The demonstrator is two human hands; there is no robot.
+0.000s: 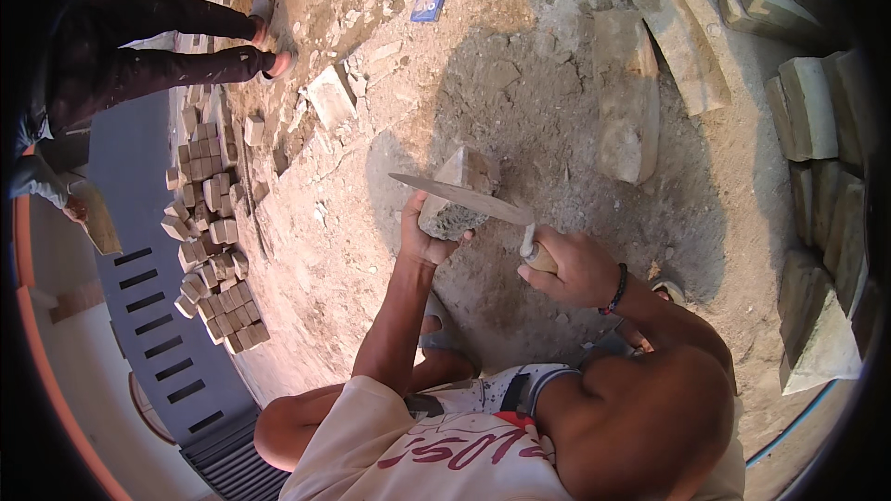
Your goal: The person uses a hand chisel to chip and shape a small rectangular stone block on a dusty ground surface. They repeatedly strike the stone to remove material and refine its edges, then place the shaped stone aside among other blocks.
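Note:
My left hand is closed round the lower end of a broken concrete block, whose near face is rough and grey. The block is tilted, and whether it also rests on the ground I cannot tell. Closed on the wooden handle, my right hand holds a trowel. Its long pointed blade lies across the front of the block, tip to the left, and covers part of it. Contact between blade and block cannot be made out.
Two long concrete slabs lie on the dusty ground. More slabs are stacked along the right. Small paving blocks are piled at left, beside a grey gate. A person stands far left holding a slab. A blue packet lies ahead.

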